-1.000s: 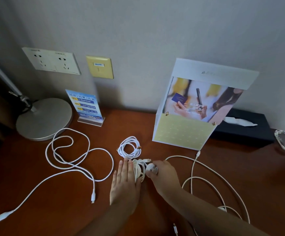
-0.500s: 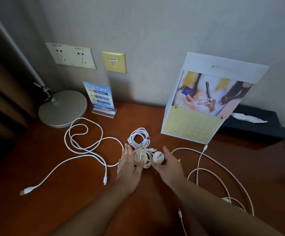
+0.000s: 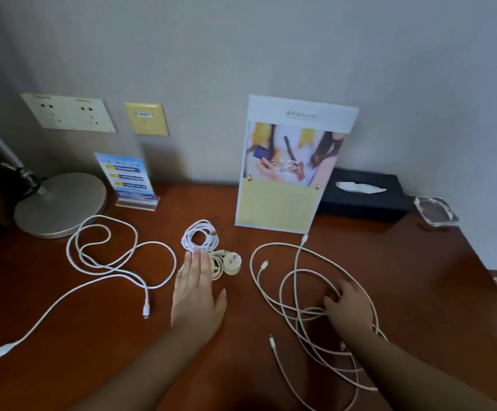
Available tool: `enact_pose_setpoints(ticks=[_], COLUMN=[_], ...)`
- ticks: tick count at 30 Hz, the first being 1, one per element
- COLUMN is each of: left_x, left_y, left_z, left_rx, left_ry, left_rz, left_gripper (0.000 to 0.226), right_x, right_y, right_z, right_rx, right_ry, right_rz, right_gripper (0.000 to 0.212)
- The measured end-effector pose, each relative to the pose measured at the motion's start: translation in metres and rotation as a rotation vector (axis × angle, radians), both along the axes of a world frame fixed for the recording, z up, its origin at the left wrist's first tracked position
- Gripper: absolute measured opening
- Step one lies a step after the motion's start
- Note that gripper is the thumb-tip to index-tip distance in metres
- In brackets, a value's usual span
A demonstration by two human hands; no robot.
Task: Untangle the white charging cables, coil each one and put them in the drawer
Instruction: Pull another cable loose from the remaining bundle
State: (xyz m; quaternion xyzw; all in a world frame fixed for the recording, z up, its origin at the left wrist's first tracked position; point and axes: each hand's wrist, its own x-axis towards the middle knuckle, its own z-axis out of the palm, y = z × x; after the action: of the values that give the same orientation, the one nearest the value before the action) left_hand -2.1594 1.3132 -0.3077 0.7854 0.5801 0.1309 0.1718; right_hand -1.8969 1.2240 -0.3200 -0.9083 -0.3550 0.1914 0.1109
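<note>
**A:** Which hand is nearer the tangle?

**B:** The right hand [image 3: 349, 307]. It lies on the tangled cable [image 3: 295, 271], whose loops spread over the desk [image 3: 93, 366] ahead and to the left of its fingers. The longest loops run toward the wall. The fingers bend down among the strands, but I cannot tell whether they pinch one.

**A:** And the left hand [image 3: 195, 295]?

**B:** It's flat with straight fingers and holds nothing. Its tips are just beside the small coil [image 3: 185, 240] and the round plug [image 3: 232, 264].

**A:** What are they made of?

**B:** The cables are thin, limp, smooth white cord on glossy reddish wood. Another loose cable [image 3: 105, 266] sprawls well off to the left. No drawer is in view.
</note>
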Motion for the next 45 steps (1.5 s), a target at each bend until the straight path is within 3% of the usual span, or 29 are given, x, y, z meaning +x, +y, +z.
enact_pose_setpoints(ticks=[3, 6, 10, 14, 16, 22, 26, 28, 34, 38, 41, 43, 45], left_x=[0.025, 0.049, 0.064, 0.068, 0.070, 0.086, 0.118, 0.133, 0.157, 0.148, 0.139, 0.134, 0.127], left_y=[-0.014, -0.031, -0.039, -0.041, -0.044, -0.040, -0.039, -0.040, -0.044, -0.041, -0.040, -0.036, -0.024], left_z=[0.002, 0.002, -0.006, 0.002, 0.007, 0.019, 0.052, 0.071, 0.117, 0.120, 0.119, 0.128, 0.146], left_rx=[-0.055, -0.401, -0.730, -0.825, -0.838, -0.719, -0.851, -0.887, -0.864, -0.835, -0.879, -0.944, -1.031], left_ry=[0.013, 0.023, -0.087, -0.249, -0.269, -0.372, -0.617, -0.650, -0.863, -0.834, -0.846, -0.982, -1.233], left_rz=[-0.240, -0.465, -0.382, -0.280, -0.262, -0.109, -0.201, -0.273, -0.300, -0.246, -0.198, -0.146, -0.044], left_gripper=[0.083, 0.081, 0.078, 0.067, 0.061, 0.046, 0.058, 0.069, 0.013, 0.034, 0.036, 0.041, 0.043], right_x=[0.014, 0.007, -0.010, -0.011, -0.005, 0.019, 0.027, 0.023, 0.008, -0.009, -0.019, -0.021, -0.016], right_y=[-0.017, -0.022, -0.022, -0.017, -0.013, 0.003, 0.007, 0.008, 0.013, 0.005, -0.004, -0.006, -0.003], right_z=[0.005, 0.009, 0.003, 0.006, 0.011, 0.072, 0.126, 0.151, 0.241, 0.307, 0.343, 0.356, 0.356], right_rx=[-0.015, -0.086, -0.267, -0.197, -0.165, 0.073, 0.263, 0.377, 0.812, 1.044, 1.196, 1.257, 1.273], right_ry=[-0.003, 0.021, -0.045, -0.122, -0.060, 0.587, 0.820, 0.962, 1.329, 1.424, 1.466, 1.457, 1.410], right_rz=[0.064, 0.300, 0.507, 0.518, 0.502, 0.189, 0.095, 0.051, -0.007, 0.107, 0.203, 0.240, 0.201], right_gripper=[0.034, 0.040, 0.052, 0.023, 0.013, 0.005, 0.003, 0.003, 0.015, 0.020, 0.019, 0.017, 0.016])
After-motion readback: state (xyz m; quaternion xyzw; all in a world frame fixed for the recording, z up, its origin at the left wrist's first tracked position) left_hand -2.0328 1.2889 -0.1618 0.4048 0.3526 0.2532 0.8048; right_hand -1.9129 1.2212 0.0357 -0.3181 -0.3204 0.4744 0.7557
